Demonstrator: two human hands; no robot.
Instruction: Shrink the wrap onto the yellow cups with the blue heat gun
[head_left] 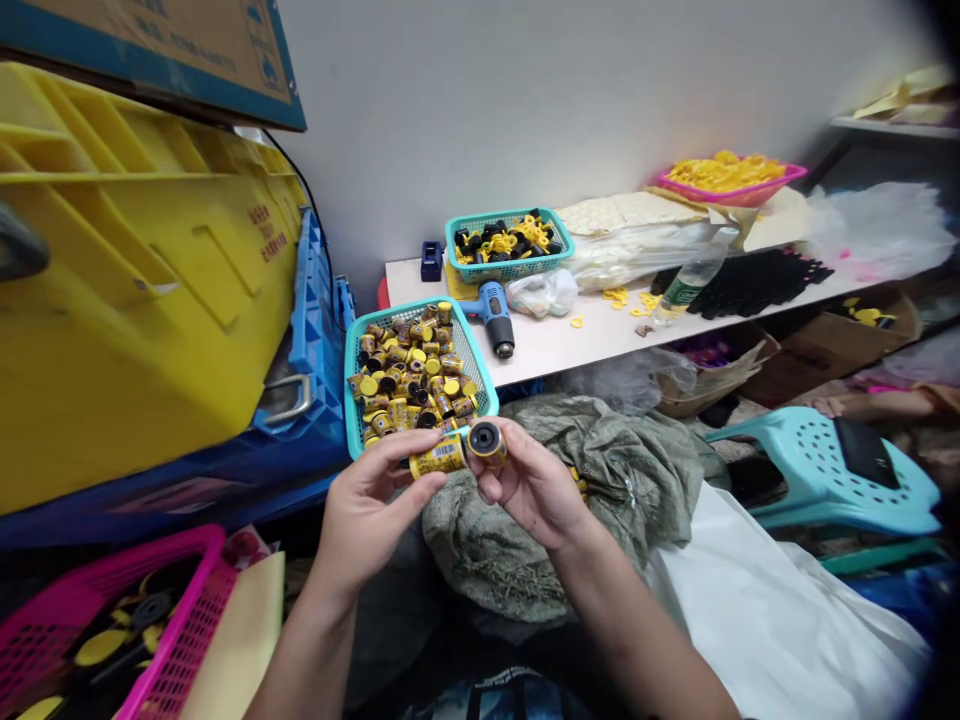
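Canister (441, 457) with a barcode lies sideways in the left hand (366, 508), pinched between thumb and fingers, its long axis rising slightly rightward, while the right hand (535, 490) grips a black-ended canister (487, 443) just beside it, that end facing the camera. Both are held near the teal basket (350, 390) of similar pieces (416, 370), apparently so barcode and end show plainly.

Yellow canister (437, 457) in left fingers (418, 496), dark-ended canister (487, 442) in right fingers (527, 450)
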